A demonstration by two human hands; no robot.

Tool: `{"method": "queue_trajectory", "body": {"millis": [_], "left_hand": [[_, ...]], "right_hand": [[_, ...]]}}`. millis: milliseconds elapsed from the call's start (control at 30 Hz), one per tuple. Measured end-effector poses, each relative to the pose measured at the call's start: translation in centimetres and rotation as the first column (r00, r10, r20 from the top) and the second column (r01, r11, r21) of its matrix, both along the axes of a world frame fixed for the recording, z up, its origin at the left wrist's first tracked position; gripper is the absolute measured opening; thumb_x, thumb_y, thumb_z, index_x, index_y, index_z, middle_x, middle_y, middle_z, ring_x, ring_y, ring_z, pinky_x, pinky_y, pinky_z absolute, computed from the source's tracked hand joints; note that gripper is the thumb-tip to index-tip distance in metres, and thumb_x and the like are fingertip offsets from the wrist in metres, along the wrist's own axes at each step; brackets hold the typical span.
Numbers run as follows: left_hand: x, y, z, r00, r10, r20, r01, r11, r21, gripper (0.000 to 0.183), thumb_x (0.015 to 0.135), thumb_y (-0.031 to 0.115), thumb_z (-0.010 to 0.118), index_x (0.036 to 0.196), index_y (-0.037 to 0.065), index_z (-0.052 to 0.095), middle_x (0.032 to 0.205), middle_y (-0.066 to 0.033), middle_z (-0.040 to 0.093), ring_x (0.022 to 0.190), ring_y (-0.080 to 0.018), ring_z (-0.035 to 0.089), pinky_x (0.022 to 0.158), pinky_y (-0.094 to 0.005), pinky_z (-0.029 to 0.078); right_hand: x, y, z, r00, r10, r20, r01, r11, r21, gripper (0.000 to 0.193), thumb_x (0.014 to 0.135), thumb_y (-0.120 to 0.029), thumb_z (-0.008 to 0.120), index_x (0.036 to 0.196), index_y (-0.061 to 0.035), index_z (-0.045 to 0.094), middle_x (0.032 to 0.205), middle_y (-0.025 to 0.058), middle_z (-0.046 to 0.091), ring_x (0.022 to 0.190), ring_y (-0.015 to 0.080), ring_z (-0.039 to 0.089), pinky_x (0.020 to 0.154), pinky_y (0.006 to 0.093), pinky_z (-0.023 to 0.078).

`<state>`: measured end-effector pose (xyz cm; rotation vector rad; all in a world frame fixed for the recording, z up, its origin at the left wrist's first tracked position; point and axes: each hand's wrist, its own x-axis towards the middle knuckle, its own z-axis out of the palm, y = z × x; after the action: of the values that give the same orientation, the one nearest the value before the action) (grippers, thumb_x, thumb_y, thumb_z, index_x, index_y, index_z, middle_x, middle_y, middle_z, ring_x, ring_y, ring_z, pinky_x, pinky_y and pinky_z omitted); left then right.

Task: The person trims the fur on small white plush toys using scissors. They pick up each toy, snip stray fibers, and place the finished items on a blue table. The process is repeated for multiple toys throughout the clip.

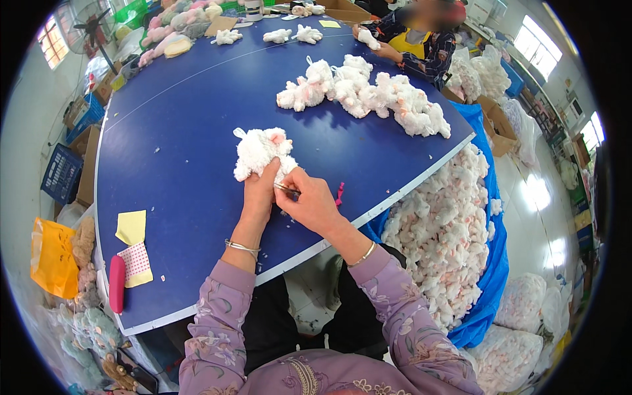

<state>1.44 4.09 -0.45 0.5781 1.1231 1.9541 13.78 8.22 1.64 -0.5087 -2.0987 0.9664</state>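
Observation:
A white plush toy point(260, 150) with a pink ear and a small loop on its head is held just above the blue table point(178, 217). My left hand point(263, 187) is closed around its lower body. Beside it, my right hand point(309, 201) pinches a slim dark tool point(288, 189) whose tip meets the toy's lower edge. Fingers cover much of this tool, so its exact kind does not show. A small wavy magenta thing point(340, 194) lies to the right of my right hand.
More white plush toys point(368, 92) are heaped farther back. Right of the table, a blue sack point(497, 257) is full of similar toys. Yellow paper point(131, 226) and a pink case point(116, 283) lie at left. Across the table a person point(421, 46) handles a white piece.

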Motion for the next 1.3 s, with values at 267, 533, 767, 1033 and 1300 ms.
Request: {"method": "queue_trajectory", "body": {"millis": [267,533,767,1033,1300], "left_hand": [[0.2,0.4,-0.1,0.995,0.092,0.021,-0.093,0.995,0.033,0.040,0.095,0.016,0.059,0.131,0.000,0.049,0.116,-0.0073,0.061,0.100,-0.0160,0.061,0.083,-0.0308,0.052],[1.0,0.2,0.1,0.986,-0.013,-0.168,-0.001,0.997,-0.082,0.032,0.098,0.026,0.054,0.119,0.002,0.058,0.095,-0.0049,0.065,0.074,-0.0107,0.063,0.056,-0.0230,0.049],[0.6,-0.5,-1.3,0.881,-0.327,-0.343,0.290,0.944,-0.155,0.044,0.101,0.046,0.043,0.092,0.005,0.058,0.068,-0.0018,0.053,0.054,-0.0093,0.048,0.047,-0.0238,0.036],[0.5,-0.2,0.2,0.874,-0.325,-0.360,0.279,0.944,-0.176,0.030,0.101,0.032,0.045,0.095,0.005,0.057,0.066,0.0003,0.053,0.054,-0.0056,0.046,0.049,-0.0205,0.036],[1.1,0.2,0.4,0.884,-0.332,-0.330,0.267,0.936,-0.228,0.019,0.099,0.021,0.053,0.089,0.005,0.057,0.065,0.0024,0.052,0.053,-0.0035,0.045,0.048,-0.0198,0.037]], "right_hand": [[0.5,-0.4,0.1,0.998,-0.001,-0.060,0.001,1.000,0.006,0.026,0.080,-0.011,0.072,0.085,-0.0021,0.048,0.070,0.0145,0.060,0.060,0.0291,0.063,0.056,0.0356,0.048],[1.4,3.3,1.3,0.986,-0.030,-0.163,-0.082,0.768,-0.636,0.027,0.089,-0.023,0.069,0.097,-0.0018,0.055,0.072,0.0004,0.058,0.056,0.0039,0.048,0.048,0.0217,0.038],[2.6,3.8,2.9,0.958,-0.016,-0.286,-0.217,0.611,-0.761,0.014,0.091,-0.016,0.065,0.097,-0.0037,0.061,0.071,-0.0014,0.056,0.050,0.0040,0.045,0.041,0.0207,0.031],[12.3,14.0,7.6,0.522,-0.175,-0.835,-0.439,0.784,-0.439,0.054,0.093,-0.049,0.053,0.127,-0.0061,0.056,0.124,0.0119,0.061,0.042,0.0044,0.028,0.040,0.0199,0.024],[3.8,25.3,-0.8,0.806,-0.588,0.074,0.535,0.775,0.335,0.063,0.077,-0.037,0.071,0.129,-0.0042,0.055,0.117,0.0229,0.058,0.114,0.0381,0.054,0.097,0.0436,0.044]]}}
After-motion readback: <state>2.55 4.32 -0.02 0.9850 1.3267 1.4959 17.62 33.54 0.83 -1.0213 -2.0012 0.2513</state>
